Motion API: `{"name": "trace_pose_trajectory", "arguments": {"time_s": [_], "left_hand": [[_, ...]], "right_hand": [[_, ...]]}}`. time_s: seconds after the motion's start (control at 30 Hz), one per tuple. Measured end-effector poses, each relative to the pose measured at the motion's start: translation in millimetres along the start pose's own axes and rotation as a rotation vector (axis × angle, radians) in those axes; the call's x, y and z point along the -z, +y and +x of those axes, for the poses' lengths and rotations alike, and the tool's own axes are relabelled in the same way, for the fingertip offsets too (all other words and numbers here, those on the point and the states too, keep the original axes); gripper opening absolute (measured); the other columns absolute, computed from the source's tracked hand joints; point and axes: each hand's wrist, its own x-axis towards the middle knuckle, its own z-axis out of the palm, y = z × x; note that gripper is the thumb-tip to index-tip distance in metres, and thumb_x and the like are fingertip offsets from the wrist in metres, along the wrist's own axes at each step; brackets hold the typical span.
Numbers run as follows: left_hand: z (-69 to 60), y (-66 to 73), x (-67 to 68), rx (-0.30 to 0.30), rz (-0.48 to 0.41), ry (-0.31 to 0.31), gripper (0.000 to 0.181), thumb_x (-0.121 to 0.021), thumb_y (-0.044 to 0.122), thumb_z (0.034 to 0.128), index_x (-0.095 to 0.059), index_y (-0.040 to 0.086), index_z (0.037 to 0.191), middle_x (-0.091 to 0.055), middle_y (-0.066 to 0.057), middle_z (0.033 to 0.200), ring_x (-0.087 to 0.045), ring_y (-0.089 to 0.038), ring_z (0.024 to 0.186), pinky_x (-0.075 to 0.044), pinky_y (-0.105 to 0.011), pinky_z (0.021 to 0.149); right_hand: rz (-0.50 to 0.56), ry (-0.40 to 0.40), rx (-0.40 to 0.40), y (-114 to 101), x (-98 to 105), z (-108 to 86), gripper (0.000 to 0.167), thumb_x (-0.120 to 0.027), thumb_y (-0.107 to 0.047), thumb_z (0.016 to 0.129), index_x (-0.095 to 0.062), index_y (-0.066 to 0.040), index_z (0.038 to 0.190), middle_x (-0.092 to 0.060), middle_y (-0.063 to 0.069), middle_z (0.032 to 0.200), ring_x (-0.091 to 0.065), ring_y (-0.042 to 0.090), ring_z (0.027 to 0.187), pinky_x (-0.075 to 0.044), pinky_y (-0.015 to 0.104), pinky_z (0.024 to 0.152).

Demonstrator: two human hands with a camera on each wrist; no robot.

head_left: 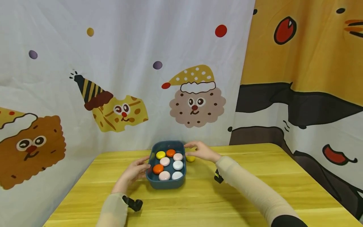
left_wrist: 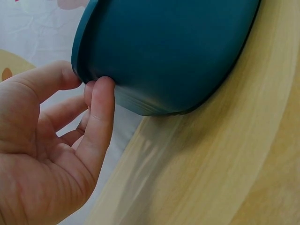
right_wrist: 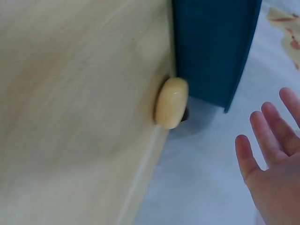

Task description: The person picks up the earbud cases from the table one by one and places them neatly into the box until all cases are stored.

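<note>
A dark blue plastic bin (head_left: 166, 184) stands on the table, holding several smooth rounded pebbles, such as an orange one (head_left: 158, 169) and a white one (head_left: 177, 165). At its left side, my left hand (head_left: 133, 171) pinches the rim, thumb at the edge and fingertips against the outer wall, as the left wrist view shows. Beside its right wall is my right hand (head_left: 202, 151), fingers extended. In the right wrist view those fingers (right_wrist: 272, 133) hold nothing. A yellow pebble (right_wrist: 171, 103) lies outside the bin, by its right wall and below my right hand.
The bin rests near the back of the wooden table (head_left: 198, 201). Behind it hangs a white curtain (head_left: 127, 47) printed with cartoon figures, with a yellow and black part on the right.
</note>
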Motion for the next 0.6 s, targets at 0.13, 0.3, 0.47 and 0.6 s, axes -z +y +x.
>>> {"name": "trace_pose_trajectory", "arguments": {"time_s": [0.13,0.3,0.47,0.6], "left_hand": [[0.8,0.2,-1.1,0.008,-0.011,0.004,0.06,-0.056,0.008,0.0962,-0.031,0.002,0.151,-0.057,-0.019,0.11,-0.066,-0.028,0.091,-0.056,-0.038,0.076],[1.2,0.7,-1.5,0.012,-0.005,0.008,0.06,-0.057,0.008,0.0958,-0.033,0.002,0.151,-0.055,-0.024,0.116,-0.065,-0.03,0.094,-0.056,-0.039,0.078],[0.4,1.7,-3.1,0.014,-0.01,0.013,0.059,-0.057,0.008,0.0957,-0.034,0.003,0.15,-0.054,-0.025,0.115,-0.064,-0.029,0.091,-0.056,-0.037,0.076],[-1.2,1.4,-2.1,0.005,-0.013,0.012,0.06,-0.056,0.008,0.0957,-0.032,0.001,0.15,-0.055,-0.025,0.114,-0.065,-0.027,0.089,-0.056,-0.037,0.076]], "right_hand": [[0.019,0.024,-0.055,10,0,-1.9,0.042,-0.064,-0.021,0.094,-0.059,-0.001,0.131,-0.056,0.016,0.133,-0.05,0.04,0.119,-0.042,0.055,0.097],[0.039,0.047,-0.118,25,-3,0.6,0.048,-0.068,-0.017,0.09,-0.056,0.0,0.134,-0.052,0.021,0.135,-0.05,0.041,0.119,-0.043,0.053,0.095],[0.018,0.024,-0.168,38,-4,5.2,0.062,-0.075,-0.012,0.081,-0.052,0.002,0.137,-0.049,0.022,0.138,-0.049,0.043,0.12,-0.044,0.053,0.095],[-0.012,-0.007,-0.189,45,-4,9.9,0.069,-0.079,-0.012,0.076,-0.051,0.002,0.138,-0.049,0.019,0.14,-0.047,0.044,0.121,-0.043,0.052,0.096]]}}
